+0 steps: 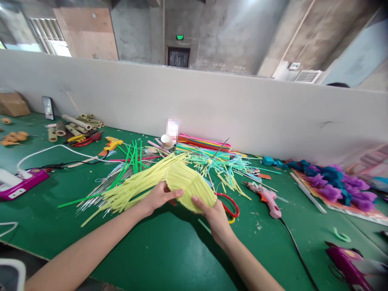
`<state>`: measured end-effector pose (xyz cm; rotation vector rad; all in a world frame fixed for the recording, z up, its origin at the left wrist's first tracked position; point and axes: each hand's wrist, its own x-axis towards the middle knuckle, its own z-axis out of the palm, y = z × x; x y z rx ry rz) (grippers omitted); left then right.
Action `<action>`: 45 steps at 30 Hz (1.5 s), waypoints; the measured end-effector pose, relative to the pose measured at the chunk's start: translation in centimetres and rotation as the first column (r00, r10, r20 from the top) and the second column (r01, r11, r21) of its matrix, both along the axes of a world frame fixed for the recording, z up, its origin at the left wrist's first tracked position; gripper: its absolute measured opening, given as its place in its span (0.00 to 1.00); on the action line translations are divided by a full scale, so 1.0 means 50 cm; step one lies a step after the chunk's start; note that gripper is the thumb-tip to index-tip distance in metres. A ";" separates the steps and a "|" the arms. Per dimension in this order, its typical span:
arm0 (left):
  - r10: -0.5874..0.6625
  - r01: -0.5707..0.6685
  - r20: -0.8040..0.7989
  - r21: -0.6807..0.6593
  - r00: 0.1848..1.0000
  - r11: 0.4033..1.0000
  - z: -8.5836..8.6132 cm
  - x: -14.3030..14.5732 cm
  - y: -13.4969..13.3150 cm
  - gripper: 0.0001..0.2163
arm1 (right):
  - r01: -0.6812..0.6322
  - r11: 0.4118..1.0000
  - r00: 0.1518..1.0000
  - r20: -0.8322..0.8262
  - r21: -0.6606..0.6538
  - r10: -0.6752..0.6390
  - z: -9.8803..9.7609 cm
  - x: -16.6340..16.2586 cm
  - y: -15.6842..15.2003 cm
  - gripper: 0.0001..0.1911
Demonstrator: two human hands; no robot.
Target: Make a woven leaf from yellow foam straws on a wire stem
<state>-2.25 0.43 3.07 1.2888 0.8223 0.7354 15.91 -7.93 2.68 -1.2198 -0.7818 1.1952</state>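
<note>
Near the middle of the green table [169, 258], your left hand [159, 197] and right hand [214, 214] both pinch the yellow straw panel [189, 184]. Keep thumbs flat so the glued straws stay aligned. At the far wall, a small cup [166, 140] sits; its contents can't be made out.

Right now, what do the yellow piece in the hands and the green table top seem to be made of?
Yellow woven piece: looks like thin plastic straws, smooth and slightly glossy, their loose ends fanning out left; both the left hand and the right hand grip it. Green table top: matte, probably a painted board or mat; unclear which.
</note>
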 end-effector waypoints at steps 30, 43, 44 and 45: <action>-0.070 0.070 0.015 0.013 0.997 0.997 0.005 -0.002 -0.002 0.19 | -0.033 0.999 0.999 -0.005 0.041 0.033 0.012 -0.009 -0.008 0.25; -0.069 0.067 0.054 0.041 0.996 0.997 0.002 -0.006 0.000 0.16 | -0.121 0.991 0.992 0.039 0.060 0.118 0.009 -0.008 -0.006 0.24; -0.069 0.067 0.056 0.034 0.996 0.997 0.001 -0.006 0.000 0.17 | -0.117 0.991 0.993 0.041 0.063 0.114 0.006 -0.008 -0.006 0.24; -0.071 0.070 0.058 0.024 0.996 0.997 0.001 -0.006 0.001 0.17 | -0.106 0.992 0.994 0.047 0.069 0.103 0.003 -0.007 -0.005 0.24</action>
